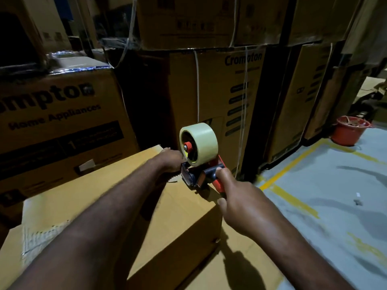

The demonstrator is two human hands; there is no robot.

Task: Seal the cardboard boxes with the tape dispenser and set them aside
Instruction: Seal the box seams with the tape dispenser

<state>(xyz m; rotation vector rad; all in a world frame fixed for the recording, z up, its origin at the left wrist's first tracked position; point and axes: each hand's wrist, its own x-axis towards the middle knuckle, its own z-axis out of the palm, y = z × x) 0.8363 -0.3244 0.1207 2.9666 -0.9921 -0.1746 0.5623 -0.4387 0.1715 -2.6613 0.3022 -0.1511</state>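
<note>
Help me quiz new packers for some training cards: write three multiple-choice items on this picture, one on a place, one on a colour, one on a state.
1. Where is the tape dispenser?
A on the floor; B on top of the cardboard box; C on a shelf.

2. What colour is the bucket at far right?
A blue; B green; C red.

3. What is the right hand doing?
A gripping the tape dispenser; B hanging open; C pressing flat on the box.

Answers:
1 B, its front rests on the box top near the far edge.
2 C, it shows plainly red.
3 A, the hand is closed round the dispenser's handle end.
</note>
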